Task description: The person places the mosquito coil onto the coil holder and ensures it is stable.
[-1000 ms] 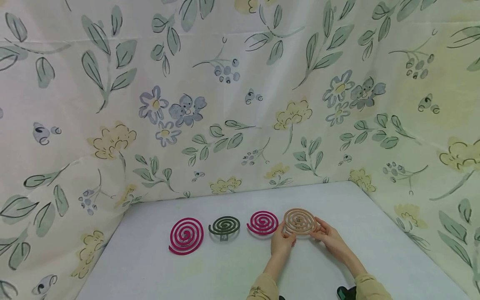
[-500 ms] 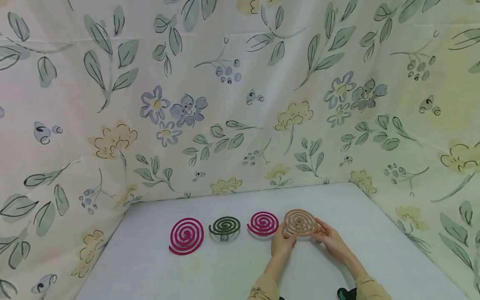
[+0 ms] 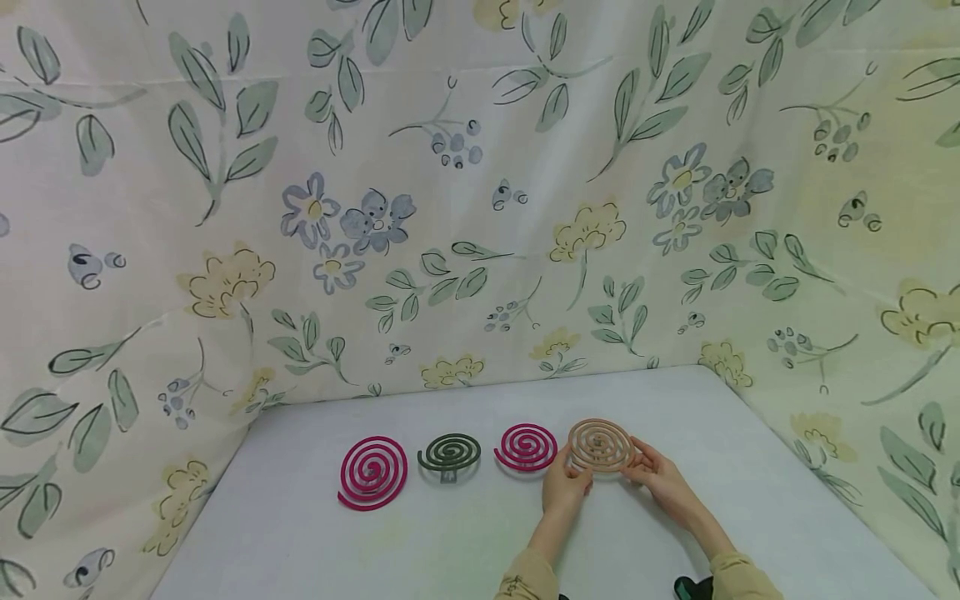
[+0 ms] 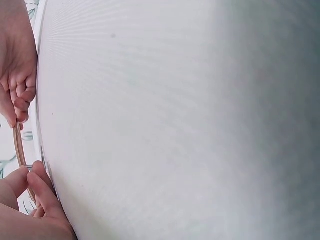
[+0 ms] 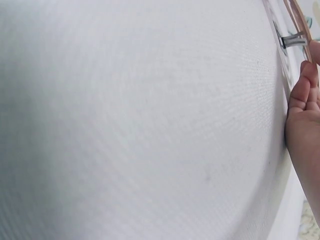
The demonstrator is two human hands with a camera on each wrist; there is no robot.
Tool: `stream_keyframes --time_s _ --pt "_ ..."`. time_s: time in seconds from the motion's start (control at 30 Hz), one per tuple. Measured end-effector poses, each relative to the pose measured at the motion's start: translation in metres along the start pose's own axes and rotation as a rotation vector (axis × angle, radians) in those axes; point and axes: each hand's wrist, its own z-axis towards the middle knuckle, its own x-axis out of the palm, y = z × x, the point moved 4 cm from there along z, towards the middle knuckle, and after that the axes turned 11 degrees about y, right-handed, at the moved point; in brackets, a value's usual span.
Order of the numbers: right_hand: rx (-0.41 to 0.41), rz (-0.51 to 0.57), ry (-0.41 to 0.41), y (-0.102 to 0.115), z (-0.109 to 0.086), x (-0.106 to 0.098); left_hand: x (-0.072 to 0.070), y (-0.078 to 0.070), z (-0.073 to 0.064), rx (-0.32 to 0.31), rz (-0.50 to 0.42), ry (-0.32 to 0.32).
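A tan mosquito coil (image 3: 600, 445) is pinched at its left edge by my left hand (image 3: 564, 485) and at its right edge by my right hand (image 3: 660, 477). Under that coil, a small metal stand (image 5: 294, 40) shows in the right wrist view. To the left of the hands sit a pink-red coil (image 3: 525, 447), a dark green coil (image 3: 450, 452) tilted on its metal stand (image 3: 448, 477), and a larger pink-red coil (image 3: 372, 472). In the left wrist view the tan coil (image 4: 19, 145) appears edge-on between the fingers of both hands.
The coils stand in a row on a white table (image 3: 420, 550). Floral cloth (image 3: 465, 208) hangs behind and along both sides of it. A dark device (image 3: 692, 587) sits by the right sleeve (image 3: 742, 575).
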Motion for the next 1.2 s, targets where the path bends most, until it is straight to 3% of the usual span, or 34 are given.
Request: stream_keyframes --time_s 1.2 --pt "-0.006 -0.01 -0.002 -0.0004 -0.0003 0.0004 0.0005 0.0015 0.0001 -0.004 0.0 -0.004"
